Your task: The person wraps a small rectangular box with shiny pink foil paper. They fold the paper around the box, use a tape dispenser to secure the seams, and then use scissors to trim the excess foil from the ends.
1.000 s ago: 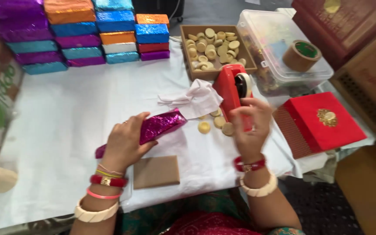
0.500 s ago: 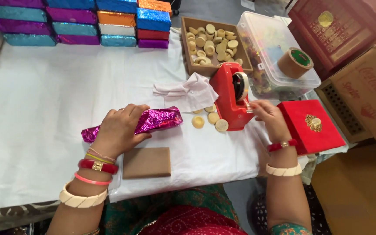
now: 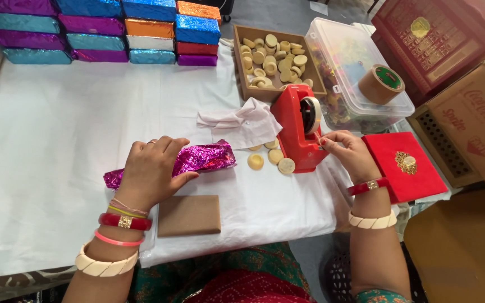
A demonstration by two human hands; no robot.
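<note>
Your left hand lies palm-down on the long parcel wrapped in crinkled magenta foil, fingers spread and curled over its top, pinning it to the white cloth-covered table; the parcel's long axis runs left to right, tilted slightly up toward the right, and its free right end points at the red plastic tape dispenser; the dispenser stands just beyond that end, so it lies to the right of the parcel and your right hand is by far the nearer one to it.

Your right hand is at the dispenser's front edge, thumb and forefinger pinched narrow at the cutter; whether tape is actually caught between them is too fine to tell; the wrist is bent inward, forearm coming up from the lower right.

Between parcel and dispenser sit a few small pale round discs and a crumpled white sheet; a flat brown cardboard rectangle lies just below your left hand; a flat red box with a gold emblem rests to the right of your right wrist; stacked foil-wrapped boxes in blue, purple and orange line the table's far edge.
</note>
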